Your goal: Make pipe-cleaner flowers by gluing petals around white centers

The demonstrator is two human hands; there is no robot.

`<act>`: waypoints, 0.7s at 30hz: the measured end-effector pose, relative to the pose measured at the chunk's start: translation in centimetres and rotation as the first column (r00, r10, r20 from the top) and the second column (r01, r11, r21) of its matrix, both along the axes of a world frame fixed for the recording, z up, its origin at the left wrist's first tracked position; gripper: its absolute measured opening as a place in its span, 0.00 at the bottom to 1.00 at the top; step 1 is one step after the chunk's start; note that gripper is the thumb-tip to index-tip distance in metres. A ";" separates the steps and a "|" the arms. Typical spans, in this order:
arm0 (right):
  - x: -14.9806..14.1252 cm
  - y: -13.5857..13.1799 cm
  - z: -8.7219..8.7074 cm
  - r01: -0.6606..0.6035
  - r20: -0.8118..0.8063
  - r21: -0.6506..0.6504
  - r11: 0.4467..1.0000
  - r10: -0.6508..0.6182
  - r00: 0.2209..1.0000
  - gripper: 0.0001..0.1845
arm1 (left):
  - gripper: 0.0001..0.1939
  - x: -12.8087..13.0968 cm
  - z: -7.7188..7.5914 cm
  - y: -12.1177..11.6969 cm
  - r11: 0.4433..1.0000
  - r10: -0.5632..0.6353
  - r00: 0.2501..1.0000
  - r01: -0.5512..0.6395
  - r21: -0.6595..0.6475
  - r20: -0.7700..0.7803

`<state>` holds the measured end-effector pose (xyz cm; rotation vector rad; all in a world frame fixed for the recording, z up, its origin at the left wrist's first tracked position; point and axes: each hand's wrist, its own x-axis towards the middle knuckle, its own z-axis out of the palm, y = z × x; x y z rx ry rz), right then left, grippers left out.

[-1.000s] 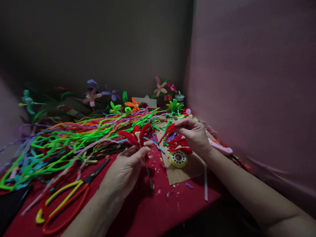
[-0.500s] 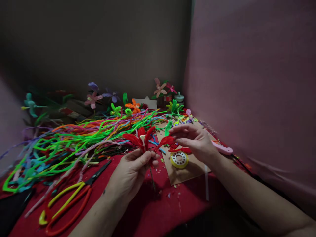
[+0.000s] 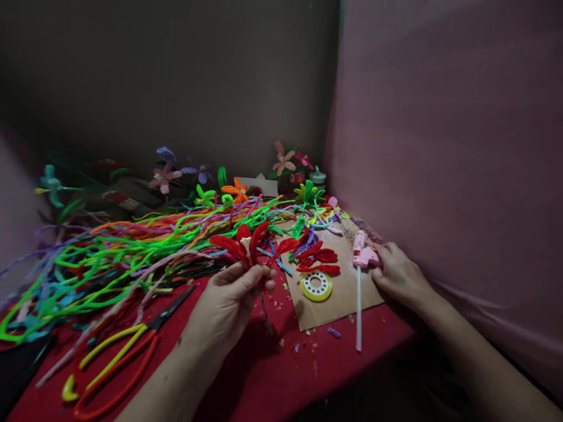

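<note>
In my left hand (image 3: 235, 296) I pinch a red pipe-cleaner flower (image 3: 237, 249) by its base. Its petals spread upward around a pale centre, and a thin dark stem hangs below my fingers. My right hand (image 3: 402, 275) is closed around the handle of a pink hot glue gun (image 3: 364, 252), at the right side of the cardboard sheet (image 3: 343, 308). From the gun's back a long clear glue stick (image 3: 359, 310) points toward me. Loose red petals (image 3: 319, 255) lie on the cardboard, just above a yellow tape roll (image 3: 316, 285) with a white core.
Scissors (image 3: 132, 346) with red and yellow handles lie at the front left on the red cloth (image 3: 281, 387). A tangled heap of colourful pipe cleaners (image 3: 145, 246) covers the left side. Finished flowers (image 3: 237, 189) stand along the back, and a pink sheet (image 3: 448, 146) hangs at right.
My right hand has moved from the red petals to the right and taken hold of the glue gun. My left hand keeps the flower and has shifted slightly left.
</note>
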<state>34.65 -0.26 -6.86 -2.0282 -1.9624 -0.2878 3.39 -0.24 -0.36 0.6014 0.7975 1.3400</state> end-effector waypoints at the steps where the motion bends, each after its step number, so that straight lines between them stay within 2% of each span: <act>1: -0.1 0.0 0.0 -0.011 -0.053 0.054 0.998 0.014 0.998 0.23 | 0.09 -0.1 0.0 0.1 1.000 0.002 1.000 -0.002 0.004 -0.005; 4: -0.6 -0.4 1.0 -0.081 -0.282 0.224 0.971 0.145 0.948 0.12 | 0.09 -0.3 -0.1 0.2 0.999 0.007 1.000 -0.006 0.031 -0.026; 6: -1.8 -1.2 2.4 -0.136 -0.509 0.273 0.952 0.263 0.820 0.07 | 0.08 -0.5 -0.1 0.1 0.998 0.006 0.999 -0.004 0.062 -0.038; 7: -2.8 -1.6 3.3 -0.174 -0.662 0.252 0.952 0.301 0.686 0.09 | 0.08 -0.6 -0.2 0.1 0.997 0.008 0.999 -0.005 0.083 -0.041; 9: -5.3 -2.3 5.0 -0.270 -0.897 0.229 0.935 0.311 0.315 0.14 | 0.08 -0.8 -0.2 0.2 0.991 0.019 0.999 -0.013 0.134 -0.039; 10: -6.6 -2.6 5.8 -0.278 -0.948 0.259 0.925 0.299 0.114 0.15 | 0.08 -0.9 -0.2 0.3 0.986 0.028 0.999 -0.021 0.164 -0.039; 11: -8.0 -2.7 6.5 -0.343 -0.965 0.258 0.903 0.257 -0.051 0.15 | 0.07 -1.1 -0.1 0.4 0.981 0.043 0.998 -0.034 0.191 -0.039; 12: -9.2 -2.8 7.0 -0.400 -0.962 0.270 0.876 0.223 -0.159 0.14 | 0.07 -1.2 0.0 0.5 0.976 0.063 0.997 -0.053 0.210 -0.040; 13: -10.4 -2.6 7.4 -0.446 -0.954 0.283 0.849 0.200 -0.225 0.13 | 0.07 -1.4 0.1 0.6 0.972 0.086 0.995 -0.075 0.222 -0.040; 14: -11.4 -2.4 7.7 -0.491 -0.947 0.298 0.819 0.191 -0.257 0.12 | 0.06 -1.5 0.2 0.8 0.968 0.114 0.993 -0.103 0.227 -0.037; 16: -13.0 -1.7 7.8 -0.559 -0.952 0.300 0.773 0.209 -0.223 0.12 | 0.07 -2.0 0.4 1.1 0.960 0.169 0.986 -0.161 0.230 -0.015; 21: -15.7 -0.3 6.8 -0.606 -0.917 0.296 0.738 0.398 0.037 0.18 | 0.07 -3.0 0.8 1.8 0.933 0.235 0.971 -0.236 0.271 0.035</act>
